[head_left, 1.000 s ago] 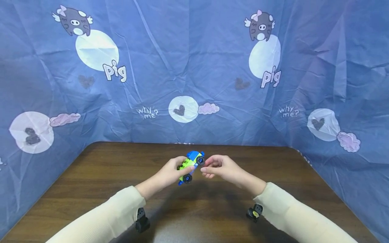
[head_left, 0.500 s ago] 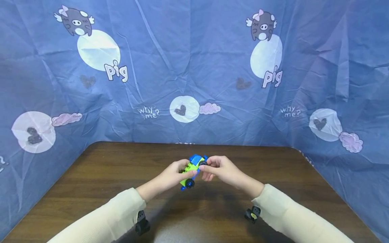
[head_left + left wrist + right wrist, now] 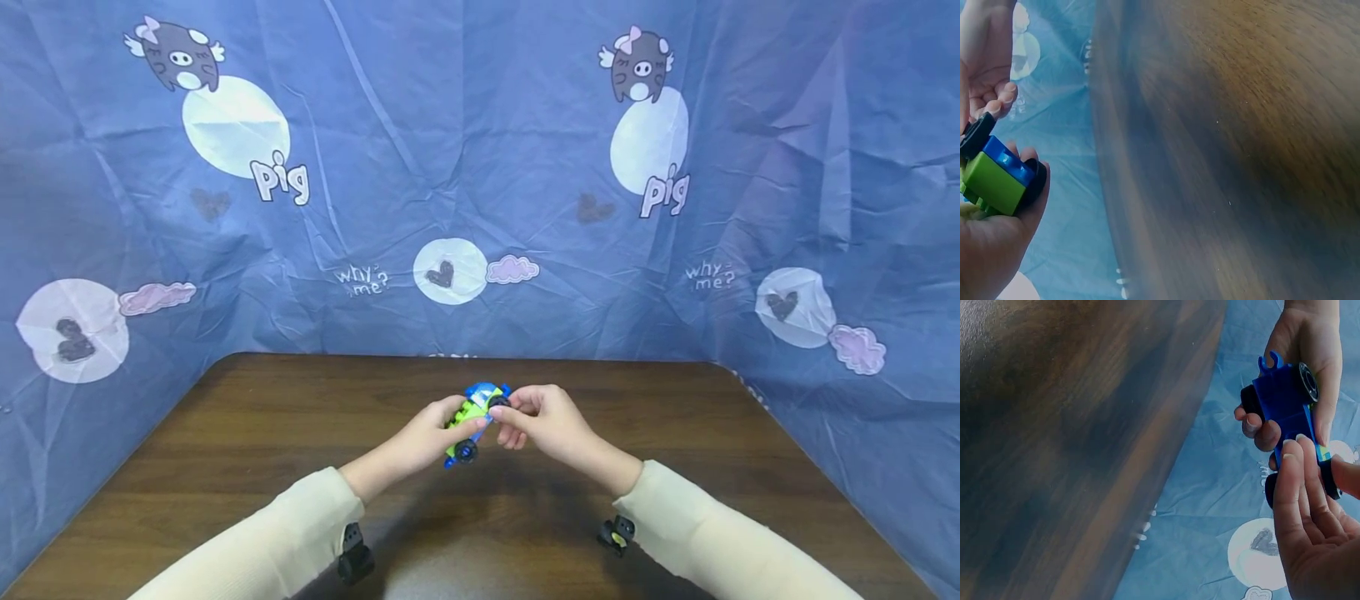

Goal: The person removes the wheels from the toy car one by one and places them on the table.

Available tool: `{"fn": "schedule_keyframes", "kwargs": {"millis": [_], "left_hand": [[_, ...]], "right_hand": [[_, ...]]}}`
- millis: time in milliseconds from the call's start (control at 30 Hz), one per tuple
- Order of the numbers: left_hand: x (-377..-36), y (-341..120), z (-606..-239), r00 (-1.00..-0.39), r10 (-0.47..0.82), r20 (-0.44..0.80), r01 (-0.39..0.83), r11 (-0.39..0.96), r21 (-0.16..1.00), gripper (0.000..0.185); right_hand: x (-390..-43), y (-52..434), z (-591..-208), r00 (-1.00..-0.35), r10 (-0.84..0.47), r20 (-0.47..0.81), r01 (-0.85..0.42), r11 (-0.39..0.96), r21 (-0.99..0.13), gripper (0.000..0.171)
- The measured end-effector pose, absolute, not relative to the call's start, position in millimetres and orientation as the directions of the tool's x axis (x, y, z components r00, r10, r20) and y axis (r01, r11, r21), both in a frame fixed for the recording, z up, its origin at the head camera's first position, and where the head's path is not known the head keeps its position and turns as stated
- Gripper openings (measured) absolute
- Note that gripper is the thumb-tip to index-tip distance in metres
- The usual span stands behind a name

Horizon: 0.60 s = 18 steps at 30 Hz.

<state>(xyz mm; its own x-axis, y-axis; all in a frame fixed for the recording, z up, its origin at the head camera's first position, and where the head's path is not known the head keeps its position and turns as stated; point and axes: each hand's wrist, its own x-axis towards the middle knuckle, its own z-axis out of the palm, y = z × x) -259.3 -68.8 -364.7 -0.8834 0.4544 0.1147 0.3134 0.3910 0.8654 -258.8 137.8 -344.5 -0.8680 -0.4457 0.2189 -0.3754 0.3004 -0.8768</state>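
A small blue and lime-green toy car [image 3: 471,412], built of bricks with black wheels, is held tilted above the table. My left hand [image 3: 431,431] grips its body, thumb along the near side. The thumb of my right hand [image 3: 552,423] lies against the wheel [image 3: 498,402] at the car's far end, pinching it with the fingers. In the right wrist view the blue underside [image 3: 1280,394] faces the camera, and the right fingertips [image 3: 1300,447] rest against it. The left wrist view shows the green end [image 3: 994,184] of the car and two wheels.
The brown wooden table [image 3: 300,400] stretches below both hands. A blue cloth [image 3: 480,167] printed with pigs, hearts and clouds hangs behind and at both sides. Black wrist cameras [image 3: 355,554] hang beneath the cream sleeves [image 3: 262,533].
My right hand, apart from the car a second ago, has come onto its far wheel. The car has shifted slightly right and toward me in my left hand.
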Motion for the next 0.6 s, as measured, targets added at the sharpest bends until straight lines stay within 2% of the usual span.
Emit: {"fn": "schedule_keyframes", "kwargs": {"millis": [267,600], "left_hand": [[-266.3,-63.0,-365.5,-0.893,0.432,0.130,0.339,0.453,0.825,0.030],[-275.3,-57.6,-374.4,-0.908,0.406,0.102,0.311,0.492,0.813,0.030]], "right_hand": [[-264.3,135.6,-348.9,-0.895,-0.389,0.217,-0.356,0.333,-0.873,0.025],[-269.7,137.8,-356.8,-0.910,-0.359,0.207,-0.342,0.370,-0.864,0.025]]}}
